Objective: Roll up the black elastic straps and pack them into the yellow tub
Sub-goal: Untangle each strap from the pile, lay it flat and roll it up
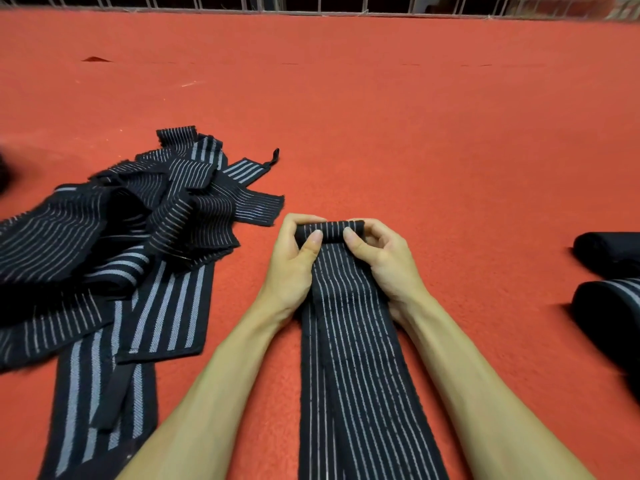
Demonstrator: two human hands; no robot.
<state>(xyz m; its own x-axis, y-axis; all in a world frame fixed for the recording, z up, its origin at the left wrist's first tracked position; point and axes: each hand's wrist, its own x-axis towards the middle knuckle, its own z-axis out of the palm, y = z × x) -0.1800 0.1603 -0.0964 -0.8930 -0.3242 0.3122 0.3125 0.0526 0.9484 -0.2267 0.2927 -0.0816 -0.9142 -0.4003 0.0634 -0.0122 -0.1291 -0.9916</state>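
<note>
Head view. Shows both bare forearms stretched forward over the red table (381, 116), wrists close together. Grasps with the left hand (294, 261) the left end of a small tight roll (330, 231), thumb flat on top and fingers curled behind. Grasps the right end likewise with the right hand (384, 265). Shows the unrolled length of this black elastic strap (360, 368) running flat between the forearms to the lower edge: ribbed weave, thin pale lengthwise stripes. Shows at left, near the left hand, a loose crumpled pile of straps (114, 244), some thin-striped, some with broad grey bands (edges frayed in places). Shows at right, well apart, two finished rolls (609, 252), dark and cylindrical, cut by the frame edge. Shows a felt-like nap on the table covering and a pale metal grid (311, 3) along the far edge.
</note>
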